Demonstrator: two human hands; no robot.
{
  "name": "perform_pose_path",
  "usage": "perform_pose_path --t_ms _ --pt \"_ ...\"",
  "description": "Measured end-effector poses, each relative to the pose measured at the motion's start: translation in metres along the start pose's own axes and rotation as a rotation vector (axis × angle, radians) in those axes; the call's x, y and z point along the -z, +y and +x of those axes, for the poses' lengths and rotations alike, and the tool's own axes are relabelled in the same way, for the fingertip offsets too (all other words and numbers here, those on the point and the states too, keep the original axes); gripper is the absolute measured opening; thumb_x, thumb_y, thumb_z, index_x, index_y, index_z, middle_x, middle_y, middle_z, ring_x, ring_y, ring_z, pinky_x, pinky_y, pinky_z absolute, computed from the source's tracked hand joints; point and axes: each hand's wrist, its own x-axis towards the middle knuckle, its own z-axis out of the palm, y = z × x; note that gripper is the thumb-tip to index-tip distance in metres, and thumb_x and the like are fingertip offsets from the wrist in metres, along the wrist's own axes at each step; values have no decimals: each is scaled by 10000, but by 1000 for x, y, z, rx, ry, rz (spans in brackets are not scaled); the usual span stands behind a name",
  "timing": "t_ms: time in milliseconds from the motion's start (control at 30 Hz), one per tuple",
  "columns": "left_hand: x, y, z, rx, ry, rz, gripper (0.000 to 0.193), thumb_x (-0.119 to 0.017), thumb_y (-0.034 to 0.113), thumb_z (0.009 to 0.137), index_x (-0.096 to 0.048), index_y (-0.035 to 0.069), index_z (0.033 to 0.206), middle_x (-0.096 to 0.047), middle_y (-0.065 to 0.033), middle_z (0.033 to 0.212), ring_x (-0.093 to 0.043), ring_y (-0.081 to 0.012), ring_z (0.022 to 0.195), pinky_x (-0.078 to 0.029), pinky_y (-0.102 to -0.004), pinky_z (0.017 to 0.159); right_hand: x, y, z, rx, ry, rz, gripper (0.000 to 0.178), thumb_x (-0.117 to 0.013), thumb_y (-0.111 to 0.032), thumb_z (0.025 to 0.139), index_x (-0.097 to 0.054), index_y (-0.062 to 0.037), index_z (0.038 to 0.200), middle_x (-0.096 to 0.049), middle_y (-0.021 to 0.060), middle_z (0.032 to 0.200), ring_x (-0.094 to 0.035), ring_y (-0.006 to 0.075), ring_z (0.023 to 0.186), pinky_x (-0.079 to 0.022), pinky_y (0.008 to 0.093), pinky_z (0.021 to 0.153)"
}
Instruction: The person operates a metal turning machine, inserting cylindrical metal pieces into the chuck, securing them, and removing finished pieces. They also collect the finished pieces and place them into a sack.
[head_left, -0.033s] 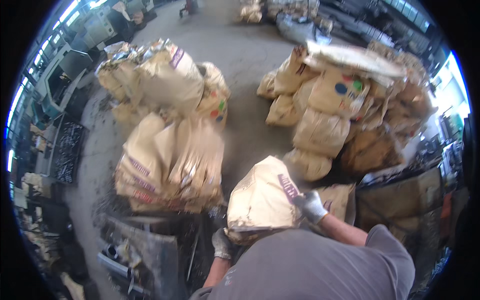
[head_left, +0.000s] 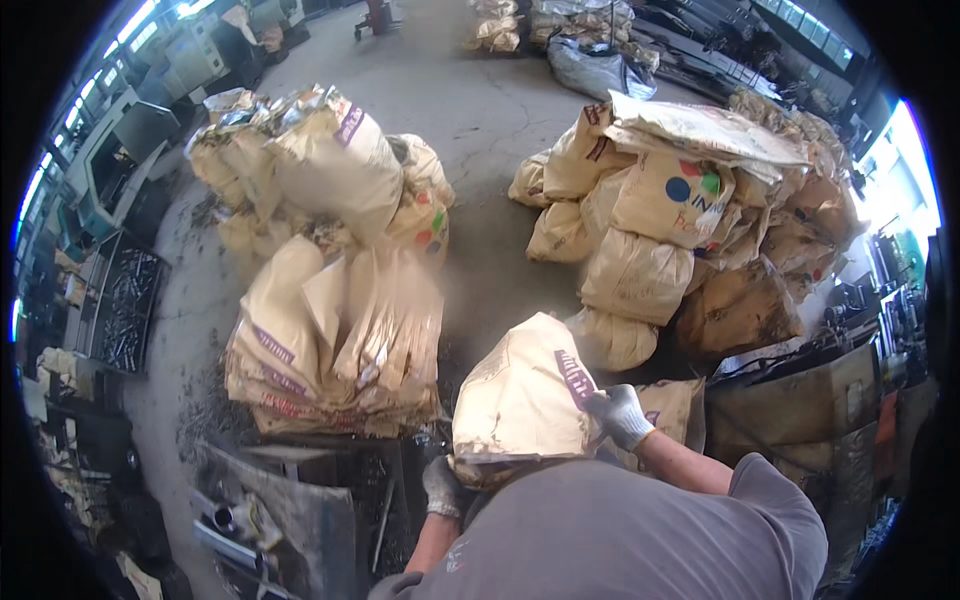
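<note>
A tan paper sack (head_left: 525, 395) with a purple printed band is held up against my front, tilted, its lower edge dirty and frayed. My right hand (head_left: 622, 416), in a pale work glove, grips the sack's right side beside the band. Down at its lower left corner, my gloved left hand (head_left: 442, 487) is closed on the edge, with the fingertips partly hidden. Behind my right hand lies another tan sack (head_left: 668, 408), partly covered by my arm.
To the left stands a stack of flattened paper sacks (head_left: 335, 350), with stuffed sacks (head_left: 340, 165) behind it. A tall heap of filled sacks (head_left: 640, 275) rises at the right. Near my left is a dark metal bin (head_left: 290, 510); a bin of metal scraps (head_left: 130, 300) stands farther left.
The view has shifted slightly and looks sharper. Both hands keep the same hold on the sack, which stays almost in the same place.
</note>
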Motion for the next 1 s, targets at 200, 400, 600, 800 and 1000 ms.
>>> perform_pose_path --t_ms 200,400,600,800,1000 --pt "-135 234 74 -635 -180 976 193 -616 106 933 -766 -14 911 -765 -241 870 -775 -359 825 -582 -469 705 19 -75 101 -112 156 313 219 -714 -109 881 -738 106 853 -722 35 794 -594 95 698 -468 339 594" --pt "-238 316 262 -843 -209 1270 135 -669 126 849 -724 21 785 -713 -274 842 -732 -439 794 -549 -507 646 16 -103 286 -142 178 709 180 -718 -78 880 -758 98 889 -729 46 812 -629 108 699 -490 319 616" --pt "-370 431 399 -938 -168 1195 157 -617 126 878 -716 33 799 -716 -263 866 -726 -452 840 -549 -542 684 37 -245 446 -58 305 655 182 -721 -120 879 -720 28 772 -633 -2 720 -536 105 667 -433 338 615" --pt "-464 532 541 -1022 -268 1191 133 -623 117 878 -707 46 802 -711 -245 841 -718 -445 848 -550 -539 710 50 -288 622 118 293 529 194 -687 -95 899 -720 -9 728 -638 -51 717 -540 69 635 -411 303 570" --pt "-549 619 682 -915 -152 1145 198 -588 94 915 -700 34 764 -705 -269 804 -723 -436 788 -540 -535 697 61 -379 814 -29 233 648 187 -704 -150 848 -661 -26 715 -557 -11 620 -509 92 598 -413 368 546"
